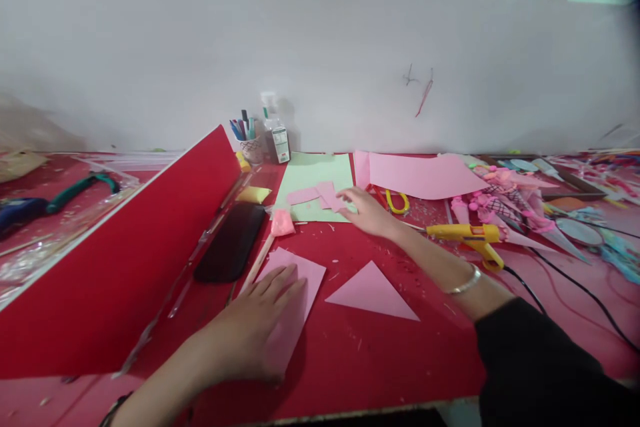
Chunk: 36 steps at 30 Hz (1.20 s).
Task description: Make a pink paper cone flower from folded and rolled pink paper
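Note:
My left hand [250, 327] lies flat, fingers stretched out, on a pink sheet of paper [307, 273] on the red board. My right hand [369, 210] reaches across to a pale green sheet [315, 167]. Its fingers are slightly bent and apart, the tips at the edge of some small pink paper strips [327, 195]; whether they touch the strips is hard to tell. Between my arms sits a pink paper triangle [373, 293]. Behind the right hand is a long pink sheet [425, 175], and yellow-handled scissors [397, 201] rest beside the wrist.
A yellow glue gun [465, 235] with a cord lies under my right forearm's far side. Pink paper cones [500, 203] pile at right. A black phone [231, 242] and a raised red panel [135, 253] are at left. A pen cup [250, 149] and bottle [277, 133] stand behind.

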Tool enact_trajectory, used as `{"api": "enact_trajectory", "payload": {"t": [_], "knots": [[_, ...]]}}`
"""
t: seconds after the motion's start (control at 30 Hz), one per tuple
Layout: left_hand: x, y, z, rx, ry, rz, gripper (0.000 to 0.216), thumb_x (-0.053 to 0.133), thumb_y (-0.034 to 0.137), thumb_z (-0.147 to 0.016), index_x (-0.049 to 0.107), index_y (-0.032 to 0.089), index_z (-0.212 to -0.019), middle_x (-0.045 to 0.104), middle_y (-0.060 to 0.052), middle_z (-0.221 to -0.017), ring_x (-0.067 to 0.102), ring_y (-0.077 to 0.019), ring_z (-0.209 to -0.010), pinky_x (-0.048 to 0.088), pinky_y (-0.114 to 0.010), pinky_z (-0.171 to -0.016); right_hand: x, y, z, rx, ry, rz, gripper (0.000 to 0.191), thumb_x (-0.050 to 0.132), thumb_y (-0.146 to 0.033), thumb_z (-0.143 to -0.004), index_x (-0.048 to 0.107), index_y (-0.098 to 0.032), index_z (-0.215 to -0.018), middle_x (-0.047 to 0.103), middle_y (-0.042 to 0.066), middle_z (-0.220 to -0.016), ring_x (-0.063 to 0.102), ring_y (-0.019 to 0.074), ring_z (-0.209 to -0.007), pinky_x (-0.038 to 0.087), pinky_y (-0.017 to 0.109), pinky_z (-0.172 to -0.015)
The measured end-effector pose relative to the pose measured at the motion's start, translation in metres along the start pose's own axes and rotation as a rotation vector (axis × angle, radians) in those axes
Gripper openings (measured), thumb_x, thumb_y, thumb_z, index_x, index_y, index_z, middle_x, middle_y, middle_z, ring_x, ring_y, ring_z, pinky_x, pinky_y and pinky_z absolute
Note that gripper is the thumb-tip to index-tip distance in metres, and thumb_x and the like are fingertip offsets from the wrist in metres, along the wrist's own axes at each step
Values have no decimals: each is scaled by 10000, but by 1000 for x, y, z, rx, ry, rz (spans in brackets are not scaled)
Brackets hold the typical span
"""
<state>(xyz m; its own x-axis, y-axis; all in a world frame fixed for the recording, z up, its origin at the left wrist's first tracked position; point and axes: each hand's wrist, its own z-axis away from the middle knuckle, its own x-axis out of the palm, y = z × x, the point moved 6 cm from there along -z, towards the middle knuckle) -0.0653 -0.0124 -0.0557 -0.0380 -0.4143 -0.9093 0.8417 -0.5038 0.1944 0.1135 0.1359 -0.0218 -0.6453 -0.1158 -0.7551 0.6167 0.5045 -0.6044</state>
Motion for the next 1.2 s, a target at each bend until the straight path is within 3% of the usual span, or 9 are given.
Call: {"api": "enact_trajectory", "payload": {"t": [0.13, 0.23, 0.43, 0.57, 0.67, 0.8, 0.93, 1.03, 1.2], "knots": [[2, -7, 2, 34, -1, 15, 982, 640, 379, -510, 142, 228, -1343, 74, -112, -1421, 95, -335, -1271, 243, -486, -982, 5, -36, 59, -159, -388, 62, 510, 584, -351, -710, 442, -229, -1185, 491, 81, -1115, 463, 209, -1010, 386, 326, -841], [0, -6, 1, 97, 85, -10, 965, 647, 380, -532, 147, 218, -1340, 134, -137, -1409, 141, -349, -1259, 273, -509, -956, 8, -40, 93, -141, -497, 162, 646, 631, -367, -661, 388, -206, -1237, 469, 104, -1138, 452, 234, -1013, 396, 341, -828], [-6, -4, -2, 178, 200, -46, 942, 656, 374, -539, 180, 177, -1327, 241, -183, -1367, 231, -363, -1226, 342, -508, -900, 7, -39, 114, -69, -370, 280, 478, 539, -180, -755, 409, -182, -1215, 518, 102, -1066, 488, 211, -941, 375, 345, -795], [-18, 4, -10, 160, 242, -91, 960, 664, 344, -561, 125, 174, -1337, 259, -161, -1364, 211, -336, -1238, 275, -509, -949, 4, -49, 114, -126, -339, 263, 223, 412, -119, -832, 561, -206, -974, 595, 39, -877, 527, 157, -809, 307, 354, -806], [-33, 23, -15, 219, 328, -137, 901, 660, 335, -625, 125, 209, -1339, 241, -119, -1376, 205, -296, -1244, 259, -459, -976, -4, -62, 114, -210, -264, 230, 185, 397, -150, -854, 573, -200, -827, 599, 7, -799, 522, 129, -761, 255, 358, -851], [-44, 52, -13, 427, 477, -250, 685, 560, 286, -758, 175, 279, -1325, 273, -50, -1370, 214, -255, -1243, 175, -434, -1011, -11, -78, 116, -365, -151, 242, 196, 390, -174, -861, 563, -182, -768, 598, 15, -804, 514, 126, -791, 246, 354, -880], [-38, 57, -13, 482, 445, -326, 540, 429, 340, -843, 180, 317, -1321, 359, -12, -1333, 269, -214, -1230, 140, -422, -1016, -12, -78, 119, -490, -83, 173, 194, 381, -163, -862, 562, -181, -795, 618, 36, -887, 517, 135, -867, 309, 327, -864], [-30, 54, -14, 487, 369, -303, 576, 419, 467, -808, 213, 293, -1317, 367, -33, -1329, 329, -229, -1198, 221, -417, -985, -11, -69, 117, -479, -132, -39, 159, 409, -156, -847, 562, -198, -840, 620, 30, -951, 518, 123, -930, 355, 293, -851], [-24, 60, -9, 587, 391, -404, 371, 287, 82, -856, 454, 224, -1156, 539, -35, -1151, 479, -164, -1035, 389, -281, -776, -8, -57, 114, -374, -252, -180, 138, 457, -145, -818, 563, -207, -755, 609, 14, -1027, 498, 118, -1001, 361, 297, -875]]}}
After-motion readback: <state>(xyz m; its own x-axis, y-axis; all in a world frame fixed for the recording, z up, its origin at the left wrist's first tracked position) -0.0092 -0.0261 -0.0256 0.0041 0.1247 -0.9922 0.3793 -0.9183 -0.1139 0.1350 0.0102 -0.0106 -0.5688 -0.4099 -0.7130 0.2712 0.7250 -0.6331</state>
